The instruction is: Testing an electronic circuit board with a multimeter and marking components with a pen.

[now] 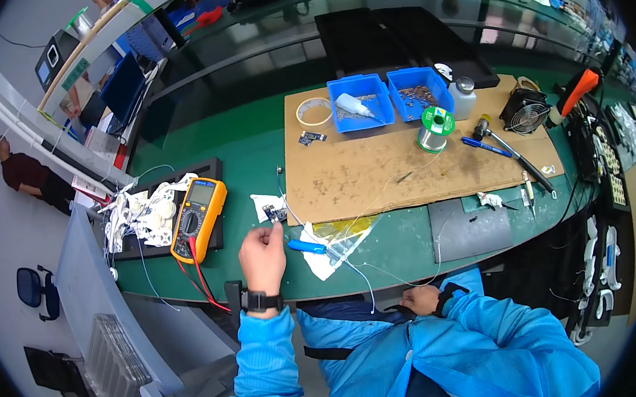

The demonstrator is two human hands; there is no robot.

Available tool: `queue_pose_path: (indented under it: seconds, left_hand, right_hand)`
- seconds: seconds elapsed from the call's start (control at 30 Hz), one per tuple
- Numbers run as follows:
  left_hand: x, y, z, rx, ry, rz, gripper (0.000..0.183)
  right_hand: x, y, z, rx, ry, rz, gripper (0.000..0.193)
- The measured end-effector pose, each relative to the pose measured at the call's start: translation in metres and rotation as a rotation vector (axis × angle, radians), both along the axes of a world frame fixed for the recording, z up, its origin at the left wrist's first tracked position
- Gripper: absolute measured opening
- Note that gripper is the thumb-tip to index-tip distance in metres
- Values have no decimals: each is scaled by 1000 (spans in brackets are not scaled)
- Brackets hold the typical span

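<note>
My left hand (pixel 262 256) is over the near edge of the green bench, its fingers pinched at a small circuit board (pixel 276 213). Under that board lies a white tissue (pixel 263 203). Just right of the hand is a blue pen-like tool (pixel 305 246), resting by a crumpled white and clear wrapper (pixel 324 263) with thin wires around it. Low at the bench edge, beside the dark cloth at my lap, my right hand (pixel 420 300) is curled closed; what its fingers hold, if anything, is hidden.
A yellow multimeter (pixel 199 218) with red and black leads stands left, beside a heap of white parts (pixel 152 214). On the cardboard sheet (pixel 350 179) are blue bins (pixel 362 104), a solder spool (pixel 436 129) and a hammer (pixel 522 157). A small fan (pixel 526 113) stands far right.
</note>
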State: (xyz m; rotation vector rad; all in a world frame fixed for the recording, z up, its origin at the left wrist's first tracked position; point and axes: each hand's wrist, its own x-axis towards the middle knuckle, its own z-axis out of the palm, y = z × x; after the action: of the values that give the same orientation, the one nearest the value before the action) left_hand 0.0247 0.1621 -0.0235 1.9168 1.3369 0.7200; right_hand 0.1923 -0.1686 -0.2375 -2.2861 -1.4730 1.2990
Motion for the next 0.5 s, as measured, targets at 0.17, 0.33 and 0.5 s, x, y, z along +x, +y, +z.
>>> queue_pose_path:
  seconds: [0.17,0.33,0.5]
  left_hand:
    - [10,13,-20,37,-46,14,18]
    - [0,36,8,-236,-645,-122,6]
    - [-12,42,51,-395,-683,-381,9]
  right_hand:
    - [-6,-2,-13,51,-17,-30,36]
    - [0,-9,-11,85,-36,-75,35]
    - [1,-8,-13,80,-41,-78,35]
